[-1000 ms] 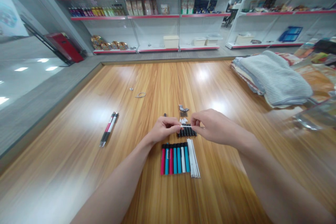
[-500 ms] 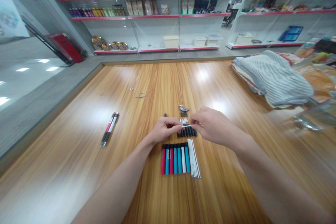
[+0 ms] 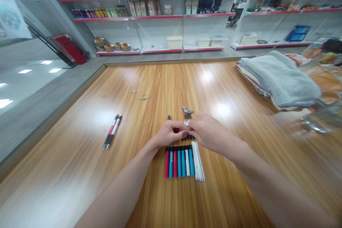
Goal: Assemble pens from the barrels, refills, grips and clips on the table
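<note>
Red barrel (image 3: 176,130) runs roughly sideways, pinched in left hand (image 3: 169,134), pointing toward right hand's (image 3: 208,130) fingertips, tight on a mostly hidden white refill (image 3: 188,132).

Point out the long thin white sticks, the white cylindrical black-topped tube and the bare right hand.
Long thin white sticks (image 3: 198,161): head view, midway along the row.
White cylindrical black-topped tube (image 3: 187,164): head view, middle of its white body.
Bare right hand (image 3: 205,128): head view, back of the hand.
</note>
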{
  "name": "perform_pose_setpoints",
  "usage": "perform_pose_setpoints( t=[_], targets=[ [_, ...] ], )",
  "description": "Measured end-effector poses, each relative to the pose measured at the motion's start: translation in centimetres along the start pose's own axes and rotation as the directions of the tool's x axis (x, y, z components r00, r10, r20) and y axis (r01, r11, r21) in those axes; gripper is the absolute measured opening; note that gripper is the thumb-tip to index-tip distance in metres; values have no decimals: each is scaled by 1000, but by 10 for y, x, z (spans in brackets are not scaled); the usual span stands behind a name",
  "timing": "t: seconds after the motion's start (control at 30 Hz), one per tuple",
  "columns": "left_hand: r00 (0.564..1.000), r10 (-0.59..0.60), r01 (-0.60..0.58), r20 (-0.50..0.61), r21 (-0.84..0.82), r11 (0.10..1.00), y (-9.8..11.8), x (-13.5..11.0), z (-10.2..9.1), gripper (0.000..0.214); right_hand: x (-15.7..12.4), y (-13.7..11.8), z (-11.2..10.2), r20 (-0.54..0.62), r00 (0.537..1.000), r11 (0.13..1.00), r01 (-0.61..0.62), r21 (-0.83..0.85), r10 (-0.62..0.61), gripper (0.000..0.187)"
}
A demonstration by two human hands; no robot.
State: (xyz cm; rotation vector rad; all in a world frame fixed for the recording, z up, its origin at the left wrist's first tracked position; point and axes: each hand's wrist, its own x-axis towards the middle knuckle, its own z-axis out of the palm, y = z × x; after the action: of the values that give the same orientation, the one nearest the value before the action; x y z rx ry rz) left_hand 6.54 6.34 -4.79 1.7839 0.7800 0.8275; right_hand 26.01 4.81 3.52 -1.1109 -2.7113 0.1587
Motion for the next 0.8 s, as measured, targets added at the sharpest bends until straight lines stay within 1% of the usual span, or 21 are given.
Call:
perform_pose_setpoints(
  t=[0.07,0.17,0.23,0.3,0.37,0.47,0.57,0.67,0.8],
  targets=[
    [999,-12,12,-42,1,1000,-1,0,0,24,-3,0,-7,-23,1000,1000,-20,2,20,15],
    [995,-29,26,-99,-26,999,-1,0,-1,24,-9,4,-26,-93,993,997,-76,35,79,13],
    [992,-39,33,-122,-57,998,0,1,-2,25,-13,7,-37,-138,984,992,-106,65,115,12],
    [989,-53,40,-135,-99,994,0,1,-2,26,-14,9,-43,-164,977,988,-121,92,135,12],
    [990,-62,43,-129,-146,988,1,1,-2,27,-13,9,-42,-175,975,986,-122,113,140,13],
    [993,-59,37,-106,-197,980,1,1,-2,27,-8,7,-32,-177,973,983,-122,136,145,15],
    [995,-59,38,-83,-234,971,0,1,-2,26,-3,6,-22,-166,975,981,-126,149,150,17],
    [996,-65,47,-68,-247,968,-1,0,-2,27,-2,7,-17,-149,976,976,-135,170,161,18],
    [992,-125,113,-32,-265,958,-2,-1,-1,34,-2,8,-16,-152,971,965,-152,212,186,18]
  ],
)
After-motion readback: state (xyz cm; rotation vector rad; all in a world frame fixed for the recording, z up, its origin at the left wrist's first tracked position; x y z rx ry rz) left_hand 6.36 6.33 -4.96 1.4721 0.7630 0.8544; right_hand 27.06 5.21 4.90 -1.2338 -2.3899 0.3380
